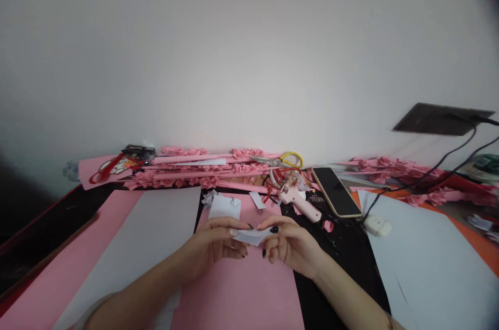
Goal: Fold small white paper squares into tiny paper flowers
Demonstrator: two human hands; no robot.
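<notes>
Between my two hands is a small piece of white paper [253,237], slightly curved, held above a pink sheet [241,293]. My left hand [218,244] pinches its left end between thumb and fingers. The right end is gripped the same way by my right hand [290,244]. Just beyond my left hand lie a white paper square [224,207] and a pale folded paper flower [209,198]. A small white paper strip [257,200] rests on the pink sheet farther back.
A pink glue gun [300,202], a phone [337,192] and a white charger [377,225] lie to the right. Yellow-handled scissors [290,159] rest among pink paper flower stems [187,176] along the wall. White sheets [436,257] cover both sides; dark cables [419,184] hang at right.
</notes>
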